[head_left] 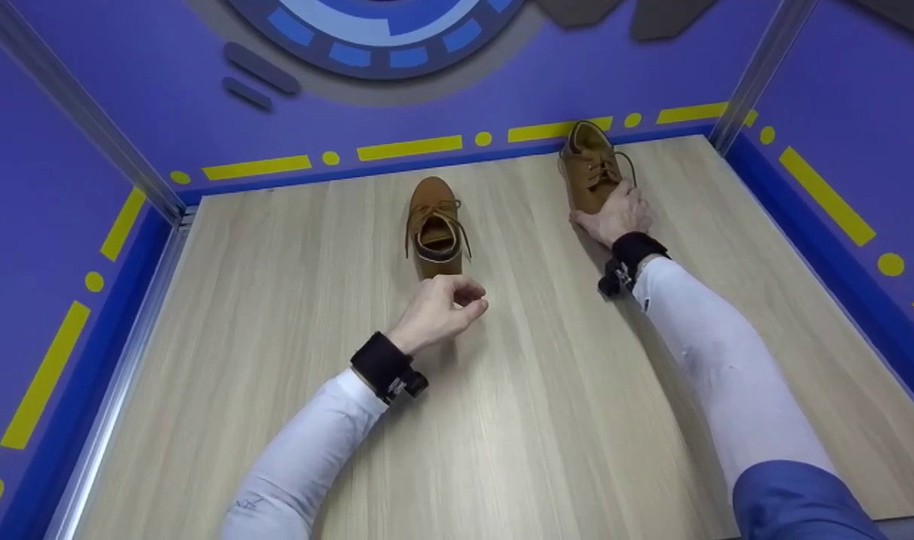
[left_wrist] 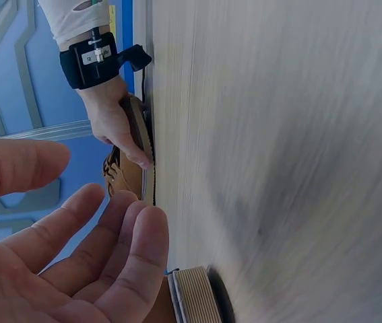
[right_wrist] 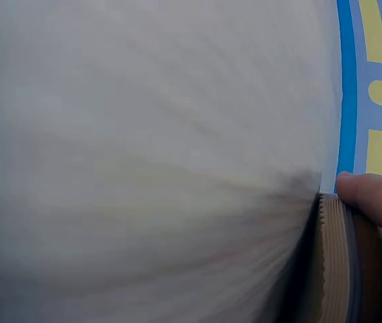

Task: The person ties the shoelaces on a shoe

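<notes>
Brown shoe [head_left: 590, 171], upper right: gripped by right hand [head_left: 618, 214]; hold its sole [right_wrist: 334, 262] level. Left hand [head_left: 440, 309], centre: relaxed, empty.

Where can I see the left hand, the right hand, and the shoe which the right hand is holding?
Left hand [head_left: 437, 309]: head view, back of the hand.
Right hand [head_left: 619, 216]: head view, back of the hand.
Held shoe [head_left: 596, 172]: head view, laced upper.

Soft glare lights the tabletop [head_left: 501, 420], streakily blurred in the right wrist view.
</notes>
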`<state>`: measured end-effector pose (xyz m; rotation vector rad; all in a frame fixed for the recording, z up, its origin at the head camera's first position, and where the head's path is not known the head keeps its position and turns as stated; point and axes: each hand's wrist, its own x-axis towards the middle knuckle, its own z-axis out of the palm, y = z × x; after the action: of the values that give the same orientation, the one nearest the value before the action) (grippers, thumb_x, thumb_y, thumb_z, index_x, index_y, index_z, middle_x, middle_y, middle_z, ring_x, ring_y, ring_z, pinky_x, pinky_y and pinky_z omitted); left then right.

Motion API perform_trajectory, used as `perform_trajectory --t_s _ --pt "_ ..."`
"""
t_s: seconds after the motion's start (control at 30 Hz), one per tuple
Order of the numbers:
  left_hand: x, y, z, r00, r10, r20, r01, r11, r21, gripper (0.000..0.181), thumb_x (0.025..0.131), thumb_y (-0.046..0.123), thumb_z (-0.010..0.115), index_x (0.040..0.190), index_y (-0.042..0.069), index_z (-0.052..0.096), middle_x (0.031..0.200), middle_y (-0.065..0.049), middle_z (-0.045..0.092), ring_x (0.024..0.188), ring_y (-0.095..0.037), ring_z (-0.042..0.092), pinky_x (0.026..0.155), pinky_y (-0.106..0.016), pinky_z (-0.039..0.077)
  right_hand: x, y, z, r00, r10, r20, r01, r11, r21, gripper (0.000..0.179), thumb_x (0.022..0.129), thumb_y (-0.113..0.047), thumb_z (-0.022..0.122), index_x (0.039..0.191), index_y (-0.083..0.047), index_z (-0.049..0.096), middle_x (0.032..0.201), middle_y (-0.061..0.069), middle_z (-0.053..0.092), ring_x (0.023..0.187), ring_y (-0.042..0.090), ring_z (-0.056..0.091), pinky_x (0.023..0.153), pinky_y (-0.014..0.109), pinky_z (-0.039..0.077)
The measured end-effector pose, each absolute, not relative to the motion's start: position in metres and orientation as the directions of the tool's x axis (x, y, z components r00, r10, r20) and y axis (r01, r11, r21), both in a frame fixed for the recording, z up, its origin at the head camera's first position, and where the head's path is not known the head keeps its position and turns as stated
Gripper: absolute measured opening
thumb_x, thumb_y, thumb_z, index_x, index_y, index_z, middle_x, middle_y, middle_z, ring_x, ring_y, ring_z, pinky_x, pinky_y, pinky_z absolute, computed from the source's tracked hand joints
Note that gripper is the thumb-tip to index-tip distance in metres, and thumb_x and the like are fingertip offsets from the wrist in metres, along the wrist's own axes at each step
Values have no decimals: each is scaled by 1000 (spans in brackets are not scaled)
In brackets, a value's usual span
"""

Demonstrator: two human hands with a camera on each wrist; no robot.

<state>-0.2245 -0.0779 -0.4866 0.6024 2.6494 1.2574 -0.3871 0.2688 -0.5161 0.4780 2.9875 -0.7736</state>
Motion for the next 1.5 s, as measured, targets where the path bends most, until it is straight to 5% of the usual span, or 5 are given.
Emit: perform_trajectory --t_s 1.5 --pt "-228 -75 -490 -919 393 22 262 569 779 41 103 26 72 133 -1 77 129 -15 84 114 -33 83 99 -48 68 -351 287 -495 -992 67 105 -4 824 -567 120 91 -50 87 177 0 19 178 33 34 167 54 31 139 65 27"
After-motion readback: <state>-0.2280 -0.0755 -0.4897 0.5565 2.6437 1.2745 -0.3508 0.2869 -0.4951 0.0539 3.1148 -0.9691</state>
